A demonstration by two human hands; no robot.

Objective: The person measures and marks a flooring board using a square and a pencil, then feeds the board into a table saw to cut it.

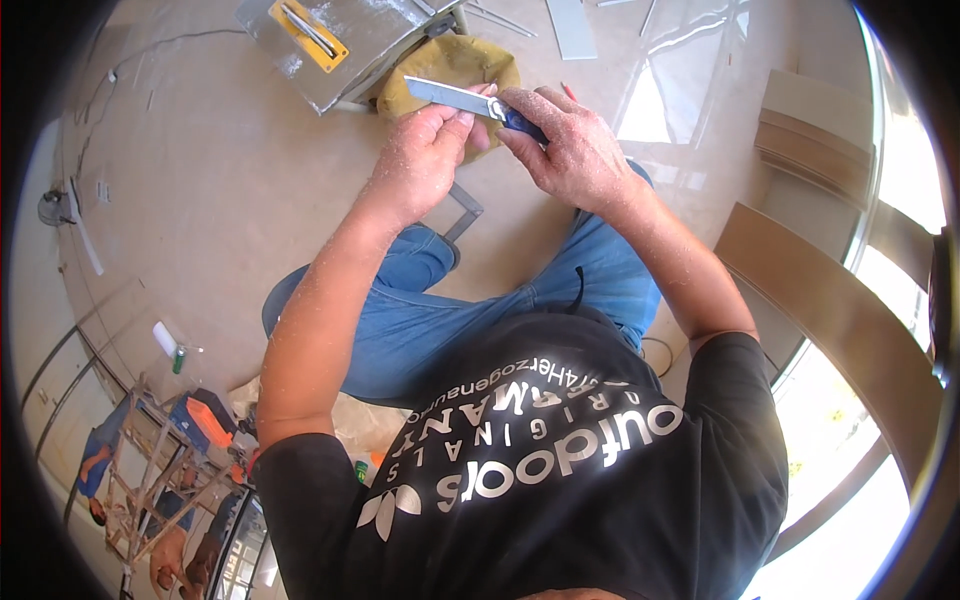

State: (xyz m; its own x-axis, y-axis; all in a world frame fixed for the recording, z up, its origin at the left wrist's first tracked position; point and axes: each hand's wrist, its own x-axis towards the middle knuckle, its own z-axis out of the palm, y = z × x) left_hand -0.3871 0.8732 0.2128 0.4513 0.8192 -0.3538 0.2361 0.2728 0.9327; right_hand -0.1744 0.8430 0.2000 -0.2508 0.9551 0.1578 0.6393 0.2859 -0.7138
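Pale, smooth floor (200, 230) spreads around the seated person, shiny near the bright glass side. Right hand (575, 145) fingers are curled closed around the dark blue handle of a cutter knife (450, 95); left hand (425, 155) fingers are bent, thumb and forefinger nearly together just under the blade, though whether they pinch it or something small I cannot tell. Held up in front of the knees, the knife has its long axis slanting gently, blade tip toward the left and slightly away from the body. Its blade is flat, straight, grey metal. Whitish dust speckles both forearms. Behind the hands sits a rounded yellow container (460, 58); its contents cannot be made out. Beside it, a grey, white-smeared table (372, 55) bears a flat yellow tool (328, 60). Farther right stand curved tan boards (830, 290).
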